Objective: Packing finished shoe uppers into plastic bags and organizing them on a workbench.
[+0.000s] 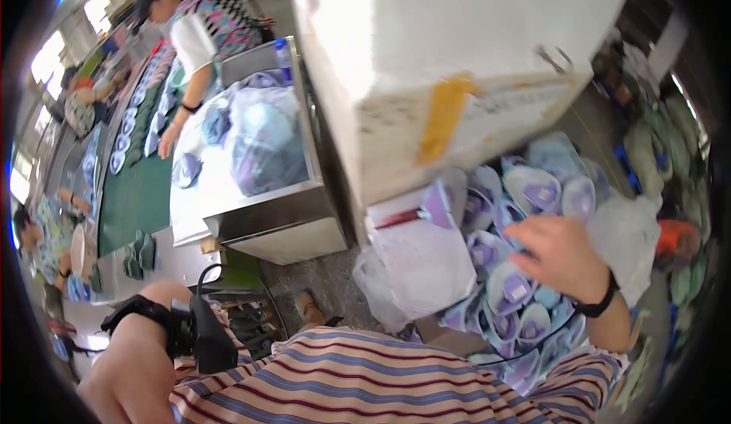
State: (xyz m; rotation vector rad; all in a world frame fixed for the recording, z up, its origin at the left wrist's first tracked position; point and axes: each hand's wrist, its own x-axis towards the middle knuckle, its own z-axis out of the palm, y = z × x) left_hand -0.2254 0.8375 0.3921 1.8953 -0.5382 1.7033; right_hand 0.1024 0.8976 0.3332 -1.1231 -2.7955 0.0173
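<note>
My right hand (560,256) reaches over a heap of pale blue and purple shoe uppers (509,291), with a black band on the wrist. Its fingers are spread and nothing shows between them. Whether the fingertips touch the heap I cannot tell. Some uppers have a small white label inside. Beside the heap, to its left, lies a white sheet-like pad (419,268) with a dark red pen-like stick (397,218) on it. My left hand (166,294) is at the lower left, beyond a black device strapped to the wrist; its fingers are hidden.
A large white box (472,43) with yellow tape stands ahead. Left of it is a metal-edged table (266,214) with bagged uppers. A co-worker (202,28) leans over a green conveyor belt (133,203) lined with shoes. Clear plastic (628,233) lies right of the heap.
</note>
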